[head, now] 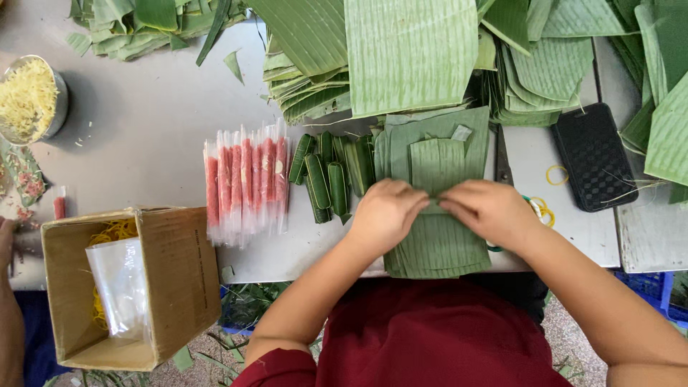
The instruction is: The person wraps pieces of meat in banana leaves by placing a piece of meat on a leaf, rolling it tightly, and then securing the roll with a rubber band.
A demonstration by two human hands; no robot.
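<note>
Your left hand and right hand meet fingertip to fingertip over a stack of cut banana leaf pieces at the near edge of the grey table, pinching a leaf strip between them. Just left of your hands lie several rolled leaf bundles, then a row of pink sausage sticks in clear wrappers. A black phone case lies to your right, with yellow rubber bands beside it.

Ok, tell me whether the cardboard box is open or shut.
Open: the box has its flaps up, and its inside shows a clear plastic bag with yellow rubber bands.
</note>
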